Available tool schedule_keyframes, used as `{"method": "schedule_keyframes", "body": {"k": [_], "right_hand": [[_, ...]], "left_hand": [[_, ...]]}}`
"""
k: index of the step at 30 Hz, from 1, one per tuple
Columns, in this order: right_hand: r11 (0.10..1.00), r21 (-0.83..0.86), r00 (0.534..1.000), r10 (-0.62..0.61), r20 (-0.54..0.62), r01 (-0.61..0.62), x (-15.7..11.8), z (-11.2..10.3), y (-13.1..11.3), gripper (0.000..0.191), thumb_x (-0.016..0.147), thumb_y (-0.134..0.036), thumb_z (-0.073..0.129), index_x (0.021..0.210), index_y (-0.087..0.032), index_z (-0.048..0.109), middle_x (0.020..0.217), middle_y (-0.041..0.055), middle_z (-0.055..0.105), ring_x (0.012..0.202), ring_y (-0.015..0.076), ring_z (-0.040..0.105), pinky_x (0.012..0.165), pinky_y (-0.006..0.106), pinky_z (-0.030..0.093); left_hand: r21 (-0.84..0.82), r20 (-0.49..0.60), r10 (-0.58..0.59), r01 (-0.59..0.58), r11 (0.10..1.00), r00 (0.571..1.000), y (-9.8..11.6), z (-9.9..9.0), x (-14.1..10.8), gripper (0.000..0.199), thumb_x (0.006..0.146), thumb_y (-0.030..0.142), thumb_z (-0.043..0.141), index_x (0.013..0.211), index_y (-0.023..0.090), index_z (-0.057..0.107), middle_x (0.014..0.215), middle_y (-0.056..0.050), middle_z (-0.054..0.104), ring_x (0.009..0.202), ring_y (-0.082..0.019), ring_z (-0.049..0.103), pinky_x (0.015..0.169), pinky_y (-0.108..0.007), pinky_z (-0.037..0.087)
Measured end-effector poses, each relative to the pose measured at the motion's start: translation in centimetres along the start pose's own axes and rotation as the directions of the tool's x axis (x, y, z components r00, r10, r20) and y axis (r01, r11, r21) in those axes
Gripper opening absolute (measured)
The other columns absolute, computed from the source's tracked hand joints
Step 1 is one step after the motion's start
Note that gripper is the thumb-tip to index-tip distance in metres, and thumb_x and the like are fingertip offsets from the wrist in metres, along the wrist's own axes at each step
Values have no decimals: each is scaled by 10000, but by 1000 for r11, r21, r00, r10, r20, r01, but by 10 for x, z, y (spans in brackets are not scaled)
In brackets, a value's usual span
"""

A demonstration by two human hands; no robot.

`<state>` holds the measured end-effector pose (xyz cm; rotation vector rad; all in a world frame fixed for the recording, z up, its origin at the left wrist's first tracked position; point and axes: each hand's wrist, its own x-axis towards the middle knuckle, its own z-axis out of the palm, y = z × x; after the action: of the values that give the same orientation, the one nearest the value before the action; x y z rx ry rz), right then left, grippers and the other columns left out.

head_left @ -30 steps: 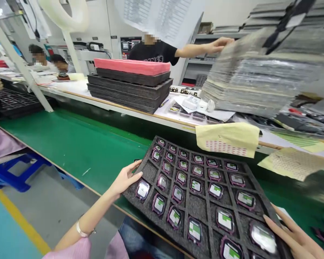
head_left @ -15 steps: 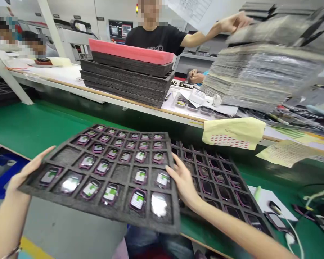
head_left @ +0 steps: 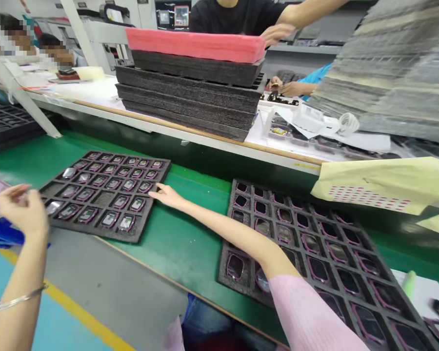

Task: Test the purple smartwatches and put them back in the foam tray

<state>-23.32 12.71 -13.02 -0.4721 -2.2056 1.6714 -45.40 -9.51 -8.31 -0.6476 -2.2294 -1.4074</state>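
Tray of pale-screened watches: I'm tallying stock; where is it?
In the head view, the tray lies left of centre on the green bench, between the left hand and right hand.

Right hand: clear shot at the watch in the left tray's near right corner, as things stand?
Probably yes: the right hand is at the left tray's right edge, nothing appears to cover that watch, and the left hand is off at the opposite side.

We find the foam tray lowered flat onto the green bench. Co-worker's hand now beside the pink slab.
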Motion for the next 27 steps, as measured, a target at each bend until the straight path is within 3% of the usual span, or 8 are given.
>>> {"method": "schedule_keyframes", "body": {"k": [2, 4, 9, 11, 15, 20, 23, 27], "right_hand": [[1000, -6, 1000, 23, 12, -23, 6, -15, -1, 220, 915, -265, 613, 1083, -123, 599, 1019, 69, 644, 891, 208, 640, 819, 405, 531], [1000, 4, 999, 29, -14, -29, -7, -36, -6, 205, 929, -251, 592, 1089, -124, 592, 955, 56, 651, 796, 176, 650, 722, 345, 553], [1000, -11, 982, 27, -188, -29, -113, -113, -18, 276, 886, -326, 601, 1104, -158, 588, 892, 63, 689, 670, 157, 667, 579, 251, 528], [996, -50, 955, 50, -291, -67, -180, -145, -20, 325, 851, -382, 617, 1077, -149, 599, 867, 76, 697, 627, 163, 662, 543, 256, 524], [965, -146, 825, 100, -556, -216, -333, -193, -21, 394, 832, -450, 592, 1079, -144, 602, 879, 102, 701, 619, 176, 662, 525, 273, 529], [852, -246, 537, 49, -842, -463, -501, -217, -13, 340, 881, -431, 563, 1051, -141, 612, 959, 112, 676, 806, 217, 656, 681, 353, 548], [769, -275, 404, -24, -915, -577, -559, -213, 2, 292, 917, -381, 568, 1071, -135, 599, 1098, 106, 623, 988, 232, 606, 864, 437, 493], [704, -306, 382, -53, -922, -641, -581, -192, 26, 308, 932, -359, 513, 1115, -127, 601, 1120, 131, 636, 1026, 254, 606, 935, 461, 452]], "left_hand": [[-86, 156, 117, -105, 991, 981, 30, 15, -30, 416, 842, 332, 462, 1185, 112, 377, 1201, -117, 521, 1129, -259, 525, 991, -517, 423], [-207, 377, 276, -210, 956, 884, 65, 36, -72, 410, 842, 385, 529, 1170, 153, 453, 1152, -80, 568, 1073, -217, 569, 942, -415, 485], [-396, 731, 561, -428, 812, 388, 138, 95, -188, 797, 735, 526, 661, 1346, 122, 346, 1270, -201, 490, 1181, -326, 500, 948, -469, 448], [-396, 771, 572, -492, 775, 280, 152, 115, -219, 799, 748, 553, 634, 1339, 93, 353, 1283, -239, 460, 1211, -372, 460, 934, -495, 436], [-454, 758, 614, -499, 738, 220, 158, 139, -247, 470, 793, 511, 575, 1046, 115, 572, 1075, -194, 557, 1038, -361, 554, 867, -497, 459], [-485, 752, 624, -464, 741, 212, 154, 147, -254, 444, 748, 579, 535, 889, 159, 572, 931, -129, 569, 910, -311, 579, 858, -440, 473], [-444, 773, 585, -449, 775, 245, 158, 142, -260, 466, 722, 588, 549, 899, 157, 546, 924, -127, 600, 886, -307, 601, 803, -404, 493], [-389, 762, 558, -456, 800, 329, 182, 132, -270, 406, 766, 455, 539, 1037, 154, 506, 1005, -127, 634, 910, -298, 623, 772, -374, 497]]}}
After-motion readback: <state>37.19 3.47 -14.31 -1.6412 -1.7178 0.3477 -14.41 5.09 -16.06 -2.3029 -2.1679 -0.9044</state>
